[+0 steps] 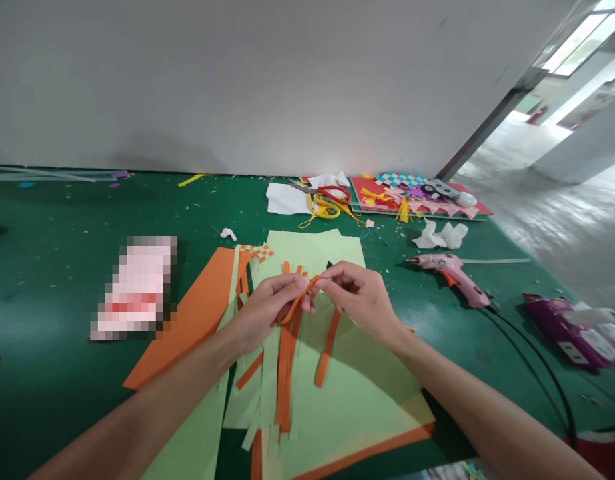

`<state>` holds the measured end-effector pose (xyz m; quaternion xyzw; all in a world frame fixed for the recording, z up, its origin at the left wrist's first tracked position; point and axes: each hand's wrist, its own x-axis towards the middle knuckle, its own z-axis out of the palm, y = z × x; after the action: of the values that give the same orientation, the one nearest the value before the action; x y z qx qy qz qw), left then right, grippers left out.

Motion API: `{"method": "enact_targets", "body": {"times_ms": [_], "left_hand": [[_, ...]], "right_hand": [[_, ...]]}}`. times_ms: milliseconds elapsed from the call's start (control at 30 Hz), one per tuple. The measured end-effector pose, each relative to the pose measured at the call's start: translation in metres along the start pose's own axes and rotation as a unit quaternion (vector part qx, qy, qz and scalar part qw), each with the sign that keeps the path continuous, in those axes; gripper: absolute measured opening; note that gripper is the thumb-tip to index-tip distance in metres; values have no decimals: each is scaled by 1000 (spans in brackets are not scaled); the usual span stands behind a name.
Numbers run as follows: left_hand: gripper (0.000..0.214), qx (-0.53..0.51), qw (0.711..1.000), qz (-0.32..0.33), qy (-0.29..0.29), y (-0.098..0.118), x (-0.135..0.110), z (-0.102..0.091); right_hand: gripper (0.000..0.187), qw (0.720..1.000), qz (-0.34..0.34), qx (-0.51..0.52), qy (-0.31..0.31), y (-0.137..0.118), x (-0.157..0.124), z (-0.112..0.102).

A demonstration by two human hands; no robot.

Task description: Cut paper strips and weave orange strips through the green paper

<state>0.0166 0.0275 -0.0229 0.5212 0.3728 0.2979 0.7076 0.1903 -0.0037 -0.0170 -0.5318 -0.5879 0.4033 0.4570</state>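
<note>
Orange paper strip [295, 305] is pinched at its curled upper end between the closed fingertips of the left hand [265, 312] and the right hand [363, 300], just above a light green sheet [357, 393] laid on the green table [57, 280]. Loose orange strips [284, 373] are spread on that sheet below the hands. A pink glue gun [450, 270] is set well apart to the right; red-handled scissors [330, 194] are placed near the wall

Head view, downward over green table [62, 267]
</note>
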Motion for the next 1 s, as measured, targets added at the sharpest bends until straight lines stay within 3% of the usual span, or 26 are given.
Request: {"method": "enact_targets", "body": {"times_ms": [667,1000], "left_hand": [[38,4,1000,0,-7,0,0,-1],[28,-46,998,-8,-43,-2,0,-3]], "right_hand": [[17,1000,4,16,19,-2,1,1],[16,1000,7,14,13,-2,2,-1]]}}
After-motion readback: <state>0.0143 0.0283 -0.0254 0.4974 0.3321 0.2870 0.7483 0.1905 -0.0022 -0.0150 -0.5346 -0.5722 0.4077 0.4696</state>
